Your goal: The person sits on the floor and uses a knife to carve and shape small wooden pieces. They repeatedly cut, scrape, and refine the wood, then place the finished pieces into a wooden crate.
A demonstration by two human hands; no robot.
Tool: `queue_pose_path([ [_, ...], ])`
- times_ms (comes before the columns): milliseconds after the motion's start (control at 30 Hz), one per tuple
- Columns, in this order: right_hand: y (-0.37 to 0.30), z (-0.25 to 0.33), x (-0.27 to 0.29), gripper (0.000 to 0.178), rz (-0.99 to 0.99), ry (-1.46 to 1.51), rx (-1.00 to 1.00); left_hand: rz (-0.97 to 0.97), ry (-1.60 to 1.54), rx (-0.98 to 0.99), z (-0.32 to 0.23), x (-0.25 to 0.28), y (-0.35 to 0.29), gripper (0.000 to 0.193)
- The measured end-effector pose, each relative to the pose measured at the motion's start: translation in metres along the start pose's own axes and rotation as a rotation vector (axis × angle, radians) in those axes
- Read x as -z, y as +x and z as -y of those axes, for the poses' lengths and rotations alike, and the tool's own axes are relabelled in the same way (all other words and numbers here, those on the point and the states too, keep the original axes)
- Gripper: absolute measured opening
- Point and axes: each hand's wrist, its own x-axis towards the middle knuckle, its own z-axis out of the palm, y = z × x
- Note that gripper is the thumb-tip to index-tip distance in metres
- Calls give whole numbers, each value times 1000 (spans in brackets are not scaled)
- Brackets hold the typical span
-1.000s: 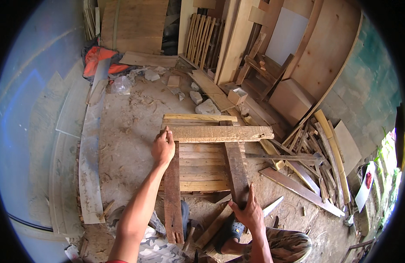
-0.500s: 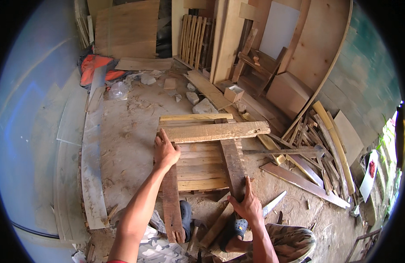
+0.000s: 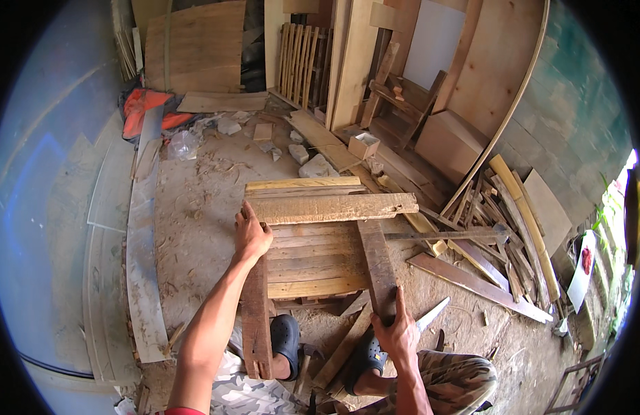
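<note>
A light, rough crossboard (image 3: 334, 207) lies over the upper parts of two dark planks. My left hand (image 3: 253, 234) is closed round the crossboard's left end, where it meets the left dark plank (image 3: 256, 318). That plank's near end reaches down by my shoe. My right hand (image 3: 397, 330) grips the near end of the right dark plank (image 3: 379, 266), index finger stretched along its edge. This plank slants from under the crossboard toward me. Beneath them is a slatted wooden panel (image 3: 316, 257). Both hands' undersides and some fingers are hidden.
A handsaw blade (image 3: 433, 313) lies right of my right hand, and a hammer (image 3: 305, 363) between my feet. Scrap wood (image 3: 510, 242) is heaped at right, with a long-handled tool (image 3: 444, 236) reaching from it. Broken stones (image 3: 318, 167) lie beyond the panel.
My right hand has drawn the right plank's near end toward me and slightly right. Its far end no longer sticks out as much beyond the crossboard. My left hand keeps its hold.
</note>
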Motion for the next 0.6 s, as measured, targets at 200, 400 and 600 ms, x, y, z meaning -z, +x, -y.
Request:
queue_pose_path([
  [200,11,-15,9,92,-19,8,-86,-53,28,-21,3,1,-5,88],
  [400,17,-29,18,92,-22,47,-158,-68,78,-35,19,13,-9,87],
  [600,13,-34,10,93,-13,58,-156,-98,133,-58,22,11,-10,86],
])
